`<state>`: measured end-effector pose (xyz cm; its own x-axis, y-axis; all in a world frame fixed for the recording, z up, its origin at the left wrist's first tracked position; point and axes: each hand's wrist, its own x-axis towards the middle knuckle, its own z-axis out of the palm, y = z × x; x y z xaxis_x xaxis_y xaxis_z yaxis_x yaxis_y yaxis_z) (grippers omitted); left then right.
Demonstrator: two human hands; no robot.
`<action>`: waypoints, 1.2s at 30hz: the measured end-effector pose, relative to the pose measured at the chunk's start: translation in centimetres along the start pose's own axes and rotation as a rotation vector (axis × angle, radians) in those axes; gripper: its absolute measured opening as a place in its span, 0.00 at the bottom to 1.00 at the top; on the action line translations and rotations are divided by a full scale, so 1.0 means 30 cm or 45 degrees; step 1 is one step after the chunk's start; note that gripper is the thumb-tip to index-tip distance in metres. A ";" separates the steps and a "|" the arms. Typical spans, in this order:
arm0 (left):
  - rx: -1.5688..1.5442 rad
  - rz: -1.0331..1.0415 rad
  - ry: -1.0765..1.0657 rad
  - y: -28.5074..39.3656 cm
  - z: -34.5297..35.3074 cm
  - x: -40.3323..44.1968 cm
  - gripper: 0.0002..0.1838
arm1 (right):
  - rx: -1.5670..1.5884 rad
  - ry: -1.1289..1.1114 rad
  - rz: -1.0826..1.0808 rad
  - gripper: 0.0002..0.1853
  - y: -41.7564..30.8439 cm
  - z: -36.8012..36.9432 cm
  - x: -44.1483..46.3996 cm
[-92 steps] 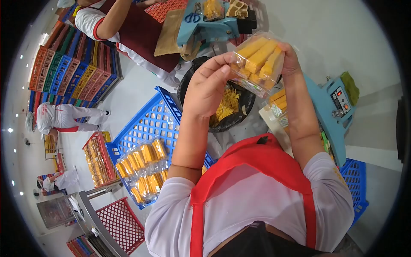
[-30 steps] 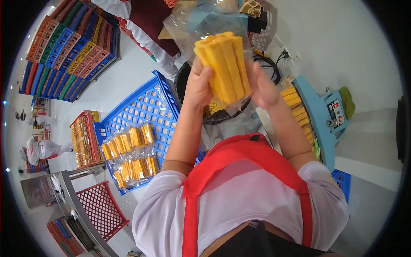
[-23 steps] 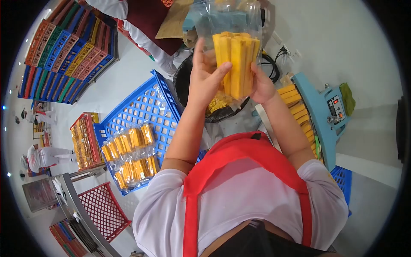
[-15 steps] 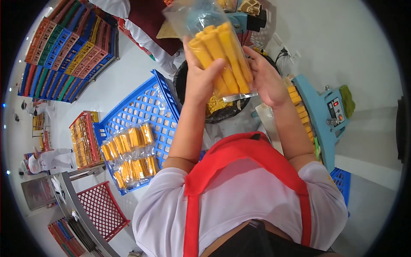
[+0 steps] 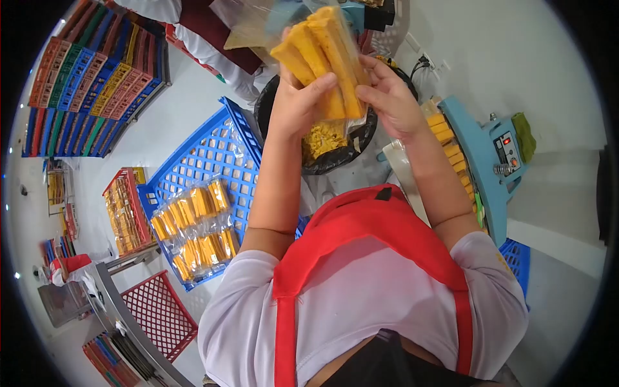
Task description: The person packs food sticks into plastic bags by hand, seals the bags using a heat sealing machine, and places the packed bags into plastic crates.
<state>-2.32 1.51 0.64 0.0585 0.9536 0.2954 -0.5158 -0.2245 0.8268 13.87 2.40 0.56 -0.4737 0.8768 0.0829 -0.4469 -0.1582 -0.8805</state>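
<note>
A clear plastic bag of yellow rolled sticks (image 5: 325, 64) is held up between my two hands, above a black-lined bin (image 5: 325, 155). My left hand (image 5: 300, 100) wraps the bag's left side, its thumb pressed over the front. At the right edge, my right hand (image 5: 390, 97) grips the bag with thumb and fingers. The sticks stand side by side inside, and loose plastic spreads out at the top left. Yellow scraps (image 5: 325, 140) lie in the bin below.
A blue crate (image 5: 213, 151) holding two rows of filled bags (image 5: 196, 206) is at left. On the right stands a blue-green machine (image 5: 480, 155) with a control panel, yellow pieces beside it. Stacked crates (image 5: 90, 77), a red crate (image 5: 126, 209) and another person's white sleeve (image 5: 216, 58) are farther off.
The bag has tilted and come slightly lower, its sticks turned to another side. My right hand has shifted its grip up the bag's edge, thumb now on the front.
</note>
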 end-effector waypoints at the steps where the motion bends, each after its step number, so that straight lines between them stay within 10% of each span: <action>1: 0.004 0.003 0.009 0.001 -0.014 -0.007 0.42 | -0.041 -0.049 -0.041 0.28 -0.006 -0.010 0.005; 7: -1.007 -0.619 -0.135 -0.045 -0.022 -0.108 0.26 | -0.565 -0.064 -0.363 0.25 -0.093 -0.012 0.145; 10: -1.318 -0.785 0.125 -0.051 0.054 -0.132 0.24 | -0.021 -0.764 0.271 0.24 -0.060 -0.051 0.258; 12: -1.537 -0.636 0.098 -0.065 0.048 -0.138 0.28 | 0.141 -0.671 0.477 0.23 0.013 -0.041 0.258; 15: -1.625 -0.621 0.189 -0.015 0.023 -0.165 0.26 | 0.368 -0.515 0.861 0.20 0.122 -0.046 0.285; 36: -1.562 -0.454 0.455 -0.020 -0.157 -0.323 0.25 | 0.400 -0.487 0.961 0.17 0.370 0.081 0.327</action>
<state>-6.60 -6.66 -4.98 0.2220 0.9644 -0.1437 -0.9627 0.1934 -0.1891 2.43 8.13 -7.28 -0.9200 0.2875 -0.2665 -0.0751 -0.7964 -0.6001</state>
